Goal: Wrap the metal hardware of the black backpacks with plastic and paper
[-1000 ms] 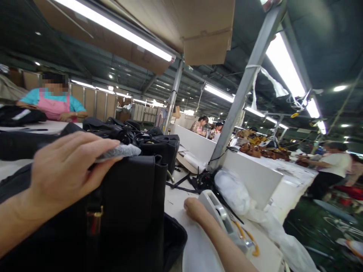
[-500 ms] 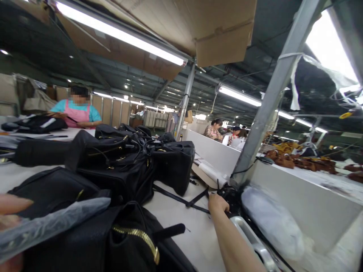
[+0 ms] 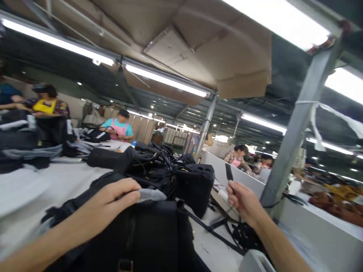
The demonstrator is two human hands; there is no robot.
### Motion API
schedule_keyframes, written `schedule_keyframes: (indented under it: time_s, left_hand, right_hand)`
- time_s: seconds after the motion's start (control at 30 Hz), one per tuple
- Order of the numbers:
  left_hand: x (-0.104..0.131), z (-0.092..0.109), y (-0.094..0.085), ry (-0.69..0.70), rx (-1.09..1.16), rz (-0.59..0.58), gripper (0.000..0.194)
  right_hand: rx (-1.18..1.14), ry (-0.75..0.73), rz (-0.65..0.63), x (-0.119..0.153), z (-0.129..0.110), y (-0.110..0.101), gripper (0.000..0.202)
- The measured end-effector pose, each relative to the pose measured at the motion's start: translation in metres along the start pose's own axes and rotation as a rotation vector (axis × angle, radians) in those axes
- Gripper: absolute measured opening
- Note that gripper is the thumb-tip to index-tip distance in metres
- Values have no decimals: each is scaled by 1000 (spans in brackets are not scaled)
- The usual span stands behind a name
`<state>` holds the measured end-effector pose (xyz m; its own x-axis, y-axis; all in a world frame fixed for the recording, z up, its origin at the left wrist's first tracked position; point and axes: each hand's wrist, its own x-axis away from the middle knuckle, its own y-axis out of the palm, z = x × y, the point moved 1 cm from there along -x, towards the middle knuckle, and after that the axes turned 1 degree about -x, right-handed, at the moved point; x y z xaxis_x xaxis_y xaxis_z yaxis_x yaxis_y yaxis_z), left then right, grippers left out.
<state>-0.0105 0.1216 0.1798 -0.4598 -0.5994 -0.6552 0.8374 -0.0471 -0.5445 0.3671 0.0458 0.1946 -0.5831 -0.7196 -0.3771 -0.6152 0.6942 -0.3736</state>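
Observation:
My left hand (image 3: 120, 196) pinches a plastic-wrapped strip (image 3: 150, 194) at the top of a black bag (image 3: 147, 234) close in front of me. A metal buckle shows low on that bag. My right hand (image 3: 242, 198) is raised at the right, with a short black strap (image 3: 228, 172) upright between thumb and fingers. Below it a tangle of black straps (image 3: 245, 234) lies on the white table (image 3: 205, 241).
A pile of black bags (image 3: 195, 181) stands behind the near bag. More black bags (image 3: 51, 132) are at the far left. A slanted metal post (image 3: 295, 124) and white partition (image 3: 320, 223) rise at the right. Several people work farther back.
My right hand has lifted from the strap tangle with a black strap. My left hand has moved right, onto the near bag's top. The view has swung left and up.

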Motion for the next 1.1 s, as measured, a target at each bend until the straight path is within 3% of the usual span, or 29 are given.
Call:
schedule_keyframes:
  time_s: [0.03, 0.07, 0.17, 0.23, 0.3, 0.4, 0.5, 0.63, 0.77, 0.87, 0.97, 1.1]
  left_hand:
    - [-4, 6, -4, -57, 112, -60, 31]
    - [-7, 11, -7, -110, 209, -83, 29]
    - [-16, 20, -10, -198, 433, -63, 26]
    - [-18, 25, -10, -207, 495, -35, 24]
    - [-14, 30, -10, -189, 504, -10, 23]
    - [2, 39, -10, -120, 448, 52, 25]
    - [21, 43, -7, -54, 421, 103, 31]
    - [24, 36, 1, -182, 513, 173, 31]
    - [-3, 32, 0, -194, 434, 102, 21]
    - [-14, 40, -7, -136, 326, 147, 10]
    - [0, 50, -7, 9, 144, 249, 20]
    - [45, 50, 11, 226, -249, 354, 28]
  right_hand:
    - [-93, -22, -104, 24, -27, 2, 34]
    - [-277, 33, -315, 50, -50, 8, 36]
    - [-428, 292, -735, 134, -93, 39, 33]
    - [-436, 377, -812, 175, -107, 67, 25]
    - [-466, 422, -744, 199, -115, 96, 20]
    - [-572, 460, -554, 207, -127, 129, 19]
    - [-729, 306, -416, 198, -133, 148, 26]
    - [-845, 109, -323, 187, -130, 162, 51]
    - [-828, 67, -380, 182, -122, 164, 55]
    - [-744, 113, -468, 183, -109, 156, 52]
    - [-626, 149, -545, 187, -91, 147, 51]
    - [-689, 108, -711, 193, -79, 144, 42]
